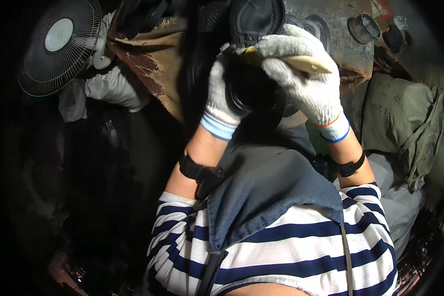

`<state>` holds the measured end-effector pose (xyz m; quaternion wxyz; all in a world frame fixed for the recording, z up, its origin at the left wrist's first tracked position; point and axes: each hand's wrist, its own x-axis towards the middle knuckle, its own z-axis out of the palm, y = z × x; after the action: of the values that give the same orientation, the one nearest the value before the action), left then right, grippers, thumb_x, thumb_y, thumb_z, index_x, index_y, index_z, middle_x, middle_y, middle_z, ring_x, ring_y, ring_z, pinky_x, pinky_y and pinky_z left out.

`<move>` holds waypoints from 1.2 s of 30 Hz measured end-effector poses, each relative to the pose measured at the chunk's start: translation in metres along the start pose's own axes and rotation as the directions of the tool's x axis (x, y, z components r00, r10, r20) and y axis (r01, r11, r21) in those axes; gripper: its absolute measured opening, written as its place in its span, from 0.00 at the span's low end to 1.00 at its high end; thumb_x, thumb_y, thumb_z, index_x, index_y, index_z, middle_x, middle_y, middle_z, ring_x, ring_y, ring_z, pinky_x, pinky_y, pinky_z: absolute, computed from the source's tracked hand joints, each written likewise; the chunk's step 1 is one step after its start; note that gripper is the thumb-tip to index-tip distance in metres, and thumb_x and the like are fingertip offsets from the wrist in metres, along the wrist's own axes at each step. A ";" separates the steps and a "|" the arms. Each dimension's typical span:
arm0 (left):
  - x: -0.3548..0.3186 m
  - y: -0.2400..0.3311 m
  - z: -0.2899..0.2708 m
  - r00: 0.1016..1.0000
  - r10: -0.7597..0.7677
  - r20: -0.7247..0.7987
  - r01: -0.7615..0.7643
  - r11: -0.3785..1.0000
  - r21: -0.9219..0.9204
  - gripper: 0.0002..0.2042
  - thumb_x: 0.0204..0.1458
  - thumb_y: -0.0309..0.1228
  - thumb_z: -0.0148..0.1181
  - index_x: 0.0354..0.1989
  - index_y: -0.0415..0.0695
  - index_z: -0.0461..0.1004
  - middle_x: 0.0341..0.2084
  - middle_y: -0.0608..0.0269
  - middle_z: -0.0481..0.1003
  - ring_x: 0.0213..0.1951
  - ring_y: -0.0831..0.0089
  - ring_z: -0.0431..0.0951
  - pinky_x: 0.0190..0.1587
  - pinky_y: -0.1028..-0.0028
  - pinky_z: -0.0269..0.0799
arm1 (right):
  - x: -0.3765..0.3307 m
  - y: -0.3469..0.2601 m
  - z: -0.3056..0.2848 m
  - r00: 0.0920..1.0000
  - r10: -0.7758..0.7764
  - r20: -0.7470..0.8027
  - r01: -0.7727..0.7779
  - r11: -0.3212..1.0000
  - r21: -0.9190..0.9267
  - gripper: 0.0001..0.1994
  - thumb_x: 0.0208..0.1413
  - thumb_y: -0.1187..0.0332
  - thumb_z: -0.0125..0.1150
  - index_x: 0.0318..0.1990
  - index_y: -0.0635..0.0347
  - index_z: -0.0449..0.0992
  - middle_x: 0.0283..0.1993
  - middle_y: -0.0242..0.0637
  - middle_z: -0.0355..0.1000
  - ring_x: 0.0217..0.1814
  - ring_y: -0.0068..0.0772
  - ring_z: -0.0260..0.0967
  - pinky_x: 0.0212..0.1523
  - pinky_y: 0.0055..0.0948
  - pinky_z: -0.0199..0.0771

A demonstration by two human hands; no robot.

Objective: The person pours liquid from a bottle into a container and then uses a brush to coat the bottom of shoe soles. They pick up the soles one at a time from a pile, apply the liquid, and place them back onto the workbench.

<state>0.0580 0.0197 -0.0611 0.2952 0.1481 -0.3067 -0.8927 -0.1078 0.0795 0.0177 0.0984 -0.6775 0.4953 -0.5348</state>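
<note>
- Two gloved hands meet over the work: the left hand (219, 91) wraps the near-left side of a dark shoe-like piece (254, 91), and the right hand (313, 91) folds round a pale-handled tool (308, 63).
- Right grip: fingers curled closely over the handle, whose butt pokes out to the right. The tool's kind is uncertain, perhaps a brush; its yellowish working end points left, toward the left fingertips.
- Left grip: curved round the piece and seemingly closed on it, but black against shadow hides how firmly the fingers press.
- The piece sits between both palms, just above the apron (276, 180); its outline mostly sinks into the dark.
- To work well, the left hand should probably brace the piece while the right makes short, light strokes, with the left fingertips tucked out of the tool's line.
- Tilting the piece toward the light would likely show its edge better.
- Just beyond the grip, black soles (258, 22) crowd the bench (338, 56), so forward reach looks tight.
- Right of the grip, a round tin (364, 28) stands near the bench's edge; a wide elbow swing there could bring the hand close to it.
- Left of the grip, brown cloth (155, 61) hangs over the edge, with a fan (59, 42) well apart beyond; lower left is too dark to judge for room.
</note>
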 end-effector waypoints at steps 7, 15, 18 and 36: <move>0.015 0.050 -0.008 0.996 -0.035 0.080 0.063 0.919 -0.389 0.37 0.67 0.58 0.39 0.64 0.31 0.66 0.52 0.28 0.75 0.45 0.34 0.81 0.45 0.44 0.83 | -0.025 -0.020 -0.016 0.984 -0.054 0.171 0.053 0.999 0.008 0.09 0.50 0.66 0.75 0.40 0.52 0.87 0.43 0.31 0.84 0.53 0.34 0.79 0.67 0.41 0.68; -0.005 0.070 0.009 0.976 0.145 -0.161 -0.162 0.982 -0.098 0.27 0.70 0.49 0.46 0.58 0.34 0.74 0.47 0.42 0.80 0.44 0.53 0.85 0.45 0.53 0.85 | -0.028 -0.028 -0.016 0.859 0.469 0.205 -0.505 0.710 0.491 0.12 0.56 0.70 0.73 0.45 0.63 0.83 0.45 0.36 0.83 0.46 0.22 0.80 0.50 0.28 0.80; -0.010 0.074 0.007 0.957 0.181 -0.225 -0.184 0.983 0.007 0.27 0.71 0.49 0.44 0.60 0.34 0.72 0.49 0.40 0.80 0.46 0.52 0.84 0.50 0.53 0.83 | -0.009 -0.021 -0.015 0.928 0.312 0.202 -0.356 0.900 0.249 0.10 0.56 0.70 0.72 0.44 0.63 0.83 0.43 0.38 0.83 0.46 0.26 0.81 0.49 0.26 0.80; -0.024 0.050 -0.001 0.981 0.049 -0.187 -0.060 0.997 -0.056 0.30 0.71 0.48 0.43 0.69 0.34 0.62 0.60 0.40 0.73 0.58 0.50 0.77 0.64 0.56 0.71 | 0.031 0.003 -0.011 0.960 0.262 -0.097 -0.256 0.964 0.074 0.06 0.54 0.70 0.72 0.38 0.59 0.85 0.35 0.36 0.83 0.37 0.33 0.83 0.42 0.28 0.80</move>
<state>0.0988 0.0019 -0.0276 0.3513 0.2132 -0.2544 -0.8755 -0.1202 0.0583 0.0394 0.1617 -0.5742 0.5676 -0.5675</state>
